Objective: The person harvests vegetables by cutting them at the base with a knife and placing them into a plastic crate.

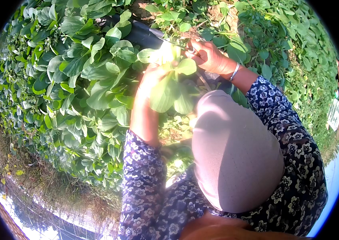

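Observation:
My left hand (153,77) grips a leafy green vegetable plant (165,94), which looks like a bok choy. Its broad leaves hang below the fingers, and bright glare washes out part of the stems. My right hand (205,56), with a silver bangle at its wrist, is closed around what looks like a small knife (177,45). The thin dark blade points left across the base of the plant. Brown roots (192,33) show just above the right hand; whether they are still joined to the plant is hard to tell.
Dense leafy greens (88,66) grow on the left, and more plants (277,36) on the right. A dark, smooth object (142,34), possibly a rubber boot, lies behind the left hand. My cloth-covered knee (235,150) rises in front. A pale crate (335,114) stands far right.

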The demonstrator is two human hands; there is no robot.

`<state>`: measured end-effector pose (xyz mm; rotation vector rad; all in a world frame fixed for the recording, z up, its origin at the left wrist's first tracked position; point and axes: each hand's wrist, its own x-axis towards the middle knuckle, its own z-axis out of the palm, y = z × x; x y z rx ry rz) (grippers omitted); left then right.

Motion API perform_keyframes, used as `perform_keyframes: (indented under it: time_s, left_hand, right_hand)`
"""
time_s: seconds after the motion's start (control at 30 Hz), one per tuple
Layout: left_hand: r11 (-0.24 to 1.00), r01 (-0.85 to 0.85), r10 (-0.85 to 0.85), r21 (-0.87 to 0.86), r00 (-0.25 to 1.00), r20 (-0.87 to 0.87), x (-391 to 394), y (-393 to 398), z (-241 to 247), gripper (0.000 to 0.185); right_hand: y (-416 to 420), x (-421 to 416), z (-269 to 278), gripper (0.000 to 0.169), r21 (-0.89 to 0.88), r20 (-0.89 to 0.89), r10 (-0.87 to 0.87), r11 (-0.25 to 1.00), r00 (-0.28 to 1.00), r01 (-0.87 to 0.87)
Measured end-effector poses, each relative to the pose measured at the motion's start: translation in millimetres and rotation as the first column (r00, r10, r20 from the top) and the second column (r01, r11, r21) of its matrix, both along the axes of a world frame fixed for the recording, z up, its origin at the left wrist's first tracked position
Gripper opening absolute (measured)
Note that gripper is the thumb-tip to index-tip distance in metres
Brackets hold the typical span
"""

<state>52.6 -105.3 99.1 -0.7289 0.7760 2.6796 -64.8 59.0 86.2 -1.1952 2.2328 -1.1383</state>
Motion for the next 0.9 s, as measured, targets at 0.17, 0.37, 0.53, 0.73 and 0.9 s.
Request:
perform_keyframes:
  time_s: [0.17, 0.37, 0.53, 0.73, 0.9]
  left_hand:
    - [0.998, 0.025, -0.026, 0.062, 1.000, 0.007, 2.1, 3.1, -2.1, 0.036]
    - [0.990, 0.028, -0.021, 0.135, 0.999, -0.048, 1.9, 3.1, -6.0, 0.040]
    - [0.996, -0.039, 0.034, 0.080, 0.997, 0.066, 1.7, 2.3, 7.5, 0.038]
    - [0.971, -0.057, 0.061, -0.234, 0.998, 0.008, 3.9, -1.3, -8.2, 0.025]
    - [0.944, -0.050, 0.072, -0.326, 0.996, 0.058, 0.1, -4.0, -0.7, 0.019]
  right_hand:
    - [1.0, -2.8, -1.6, 0.025, 0.032, -0.162, 0.045, 0.999, 0.986, -0.040]
    - [5.5, -9.9, -3.6, 0.022, -0.010, -0.166, 0.024, 1.000, 0.986, -0.026]
    - [18.1, -7.8, -4.5, 0.019, 0.065, -0.121, 0.033, 0.998, 0.992, -0.026]
    - [21.4, 2.5, -5.8, 0.023, 0.147, -0.015, 0.016, 0.989, 1.000, -0.013]
    - [19.1, 4.6, -3.0, 0.020, 0.116, 0.051, -0.001, 0.993, 0.999, -0.005]
